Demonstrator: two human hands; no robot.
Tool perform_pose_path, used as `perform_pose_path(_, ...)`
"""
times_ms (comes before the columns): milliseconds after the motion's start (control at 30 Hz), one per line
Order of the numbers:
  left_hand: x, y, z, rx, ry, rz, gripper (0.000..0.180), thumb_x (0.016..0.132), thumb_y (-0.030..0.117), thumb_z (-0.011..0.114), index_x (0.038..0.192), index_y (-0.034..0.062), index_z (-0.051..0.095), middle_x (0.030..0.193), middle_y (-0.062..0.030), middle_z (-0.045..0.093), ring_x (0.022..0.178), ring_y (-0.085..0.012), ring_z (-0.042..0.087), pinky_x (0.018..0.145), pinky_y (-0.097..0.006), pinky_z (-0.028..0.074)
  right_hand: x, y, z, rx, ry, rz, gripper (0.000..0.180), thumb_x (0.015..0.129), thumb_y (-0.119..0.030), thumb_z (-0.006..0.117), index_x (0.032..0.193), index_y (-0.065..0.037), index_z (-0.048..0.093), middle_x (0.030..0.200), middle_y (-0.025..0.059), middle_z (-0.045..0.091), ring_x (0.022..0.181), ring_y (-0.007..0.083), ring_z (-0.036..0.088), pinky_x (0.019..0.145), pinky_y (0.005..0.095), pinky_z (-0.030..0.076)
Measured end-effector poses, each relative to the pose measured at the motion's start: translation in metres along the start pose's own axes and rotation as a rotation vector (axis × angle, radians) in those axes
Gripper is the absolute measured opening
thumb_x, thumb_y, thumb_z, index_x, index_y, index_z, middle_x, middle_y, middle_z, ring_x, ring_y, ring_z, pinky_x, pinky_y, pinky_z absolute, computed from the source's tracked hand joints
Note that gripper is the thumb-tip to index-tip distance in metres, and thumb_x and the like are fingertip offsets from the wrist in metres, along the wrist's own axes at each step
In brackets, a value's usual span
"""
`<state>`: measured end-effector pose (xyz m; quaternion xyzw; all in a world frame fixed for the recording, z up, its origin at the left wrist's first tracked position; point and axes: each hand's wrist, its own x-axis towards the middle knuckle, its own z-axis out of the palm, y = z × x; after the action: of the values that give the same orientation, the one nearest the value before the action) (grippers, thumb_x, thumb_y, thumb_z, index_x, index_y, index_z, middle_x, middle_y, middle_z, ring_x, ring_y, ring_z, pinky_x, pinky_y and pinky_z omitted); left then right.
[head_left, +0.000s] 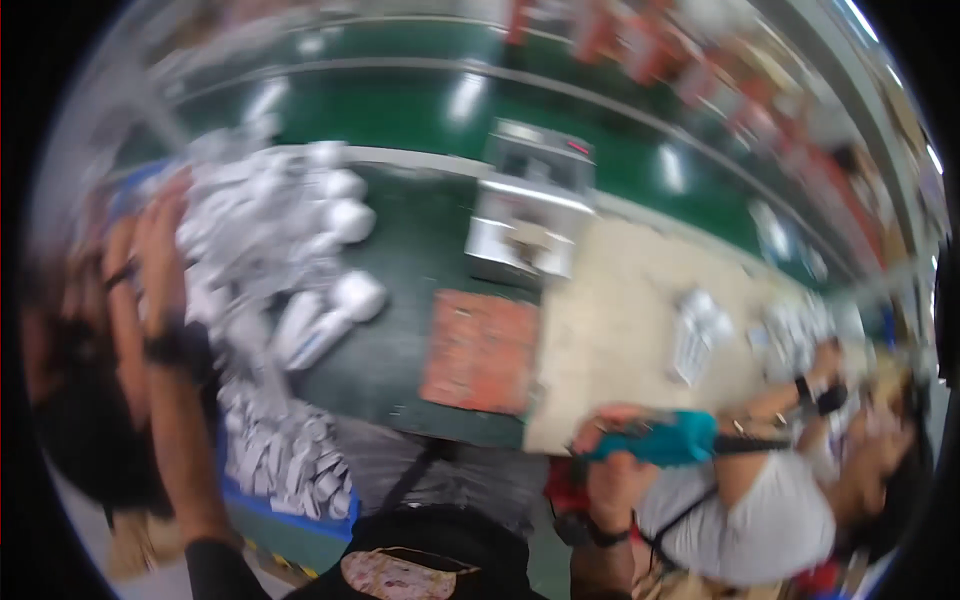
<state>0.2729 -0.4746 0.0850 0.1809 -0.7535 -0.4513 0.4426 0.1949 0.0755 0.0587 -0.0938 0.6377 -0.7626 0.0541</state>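
Observation:
My left hand [162, 262] reaches to the far left, at the side of a heap of white plastic parts [260, 210]. Blur smears its fingers, so whether it grips a part does not show. On the right, my right hand [612, 485] is closed around a teal electric screwdriver [665, 438]. The tool lies sideways above the table's front edge, its black tail end to the right. A worn red-orange mat [482, 350] lies flat between my hands, on the dark green tabletop [400, 260].
Behind the mat stands a metal box-shaped device [530, 200] with a clear upper part. A blue bin [285, 465] of small white pieces is at lower left. Co-workers sit close at left and at right [740, 520]. White parts [700, 335] lie on the beige board [620, 300].

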Motion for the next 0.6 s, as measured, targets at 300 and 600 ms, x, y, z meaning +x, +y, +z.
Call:
perform_pose_path(300, -0.171, 0.164, 0.345, -0.190, -1.061, 0.086, 0.025, 0.090, 0.024, 0.070, 0.103, 0.0032, 0.065, 0.082, -0.0057, 0.064, 0.076, -0.0140, 0.062, 0.069, -0.030, 0.051, -0.014, -0.002, -0.020, 0.206, -0.144, -0.071, 0.043, 0.085, -0.012, 0.077, 0.121, 0.005, 0.060, 0.083, 0.0045, 0.062, 0.074, 0.0093, 0.057, 0.066, 0.0224, 0.045)
perform_pose_path(600, -0.242, 0.150, 0.518, 0.079, -1.049, -0.072, 0.063, 0.085, 0.056, 0.065, 0.103, -0.0046, 0.061, 0.104, -0.0282, 0.065, 0.103, -0.0398, 0.063, 0.093, -0.044, 0.050, -0.037, -0.020, -0.026, 0.080, -0.070, 0.072, 0.070, 0.081, -0.051, 0.078, 0.116, 0.007, 0.059, 0.078, 0.0066, 0.060, 0.075, 0.0169, 0.059, 0.067, 0.0298, 0.046)
